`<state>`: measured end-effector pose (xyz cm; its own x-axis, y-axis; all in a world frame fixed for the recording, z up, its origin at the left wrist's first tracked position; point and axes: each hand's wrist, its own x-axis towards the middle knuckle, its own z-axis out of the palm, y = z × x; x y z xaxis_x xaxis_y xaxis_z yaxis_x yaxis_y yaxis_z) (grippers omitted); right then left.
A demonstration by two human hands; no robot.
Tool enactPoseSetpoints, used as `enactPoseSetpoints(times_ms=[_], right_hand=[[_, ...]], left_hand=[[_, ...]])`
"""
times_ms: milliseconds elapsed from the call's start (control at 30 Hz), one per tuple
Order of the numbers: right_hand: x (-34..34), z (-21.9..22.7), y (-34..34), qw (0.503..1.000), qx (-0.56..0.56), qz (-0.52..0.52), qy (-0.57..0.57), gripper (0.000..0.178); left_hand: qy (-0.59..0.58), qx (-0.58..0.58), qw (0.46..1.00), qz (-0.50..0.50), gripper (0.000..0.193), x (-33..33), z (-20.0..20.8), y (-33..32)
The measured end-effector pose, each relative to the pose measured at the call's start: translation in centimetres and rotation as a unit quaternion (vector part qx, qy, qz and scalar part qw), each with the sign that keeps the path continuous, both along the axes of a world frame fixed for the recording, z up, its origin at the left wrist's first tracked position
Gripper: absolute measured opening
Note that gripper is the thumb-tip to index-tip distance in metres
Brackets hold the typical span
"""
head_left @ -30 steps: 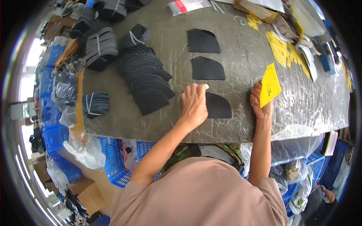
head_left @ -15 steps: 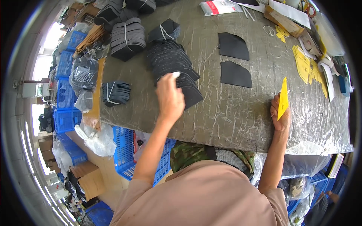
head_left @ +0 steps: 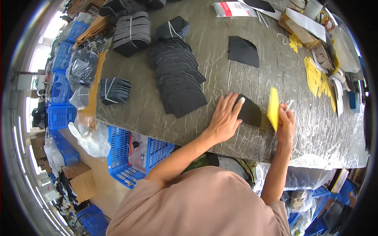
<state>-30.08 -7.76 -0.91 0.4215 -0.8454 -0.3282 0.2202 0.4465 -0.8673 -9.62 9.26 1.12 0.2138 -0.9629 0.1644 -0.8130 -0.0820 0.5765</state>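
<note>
My left hand [head_left: 225, 118] lies with its fingers stretched out over a dark cut piece [head_left: 252, 112] on the table, covering its left part. A white cover sits on one of its fingertips. Upright in my right hand [head_left: 286, 122] is a yellow template [head_left: 273, 109], just right of that piece. A slim, pale object, perhaps a pen, pokes out by the same fingers. Farther off lies another dark cut piece [head_left: 243, 51], flat and alone. To the left, a long fanned row of dark pieces [head_left: 177, 78] overlaps on the tabletop.
Tied bundles of dark pieces [head_left: 115, 90] and grey pieces [head_left: 132, 33] stand at the left. More yellow templates [head_left: 317, 74], a cardboard box [head_left: 298, 28] and a white-red packet [head_left: 234, 9] lie at the far right and back. A blue crate [head_left: 118, 147] stands below the table's front edge.
My left hand has left the fanned row and moved right onto a dark piece. The nearer of two loose pieces now lies closer to me. My right hand has brought the template left.
</note>
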Motion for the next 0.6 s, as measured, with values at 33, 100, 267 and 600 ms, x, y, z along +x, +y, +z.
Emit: enactPoseSetpoints(times_ms=[33,100,267,600], right_hand=[[1.8,2.4,1.1,0.995,-0.016,0.021,0.099,0.016],[1.9,2.0,1.9,0.975,-0.114,0.097,0.167,0.015],[4.2,3.4,4.5,0.911,-0.256,0.124,0.300,0.013],[3.0,5.6,4.8,0.811,-0.430,0.261,0.298,0.039]], left_hand=[[0.027,-0.028,0.999,0.012,0.082,-0.1,-0.3,1.3],[0.120,-0.107,0.987,0.031,0.077,0.2,-0.6,2.8],[0.188,-0.093,0.977,0.033,0.062,2.3,1.2,3.4],[0.007,0.014,0.994,-0.109,0.047,3.0,1.1,1.9]])
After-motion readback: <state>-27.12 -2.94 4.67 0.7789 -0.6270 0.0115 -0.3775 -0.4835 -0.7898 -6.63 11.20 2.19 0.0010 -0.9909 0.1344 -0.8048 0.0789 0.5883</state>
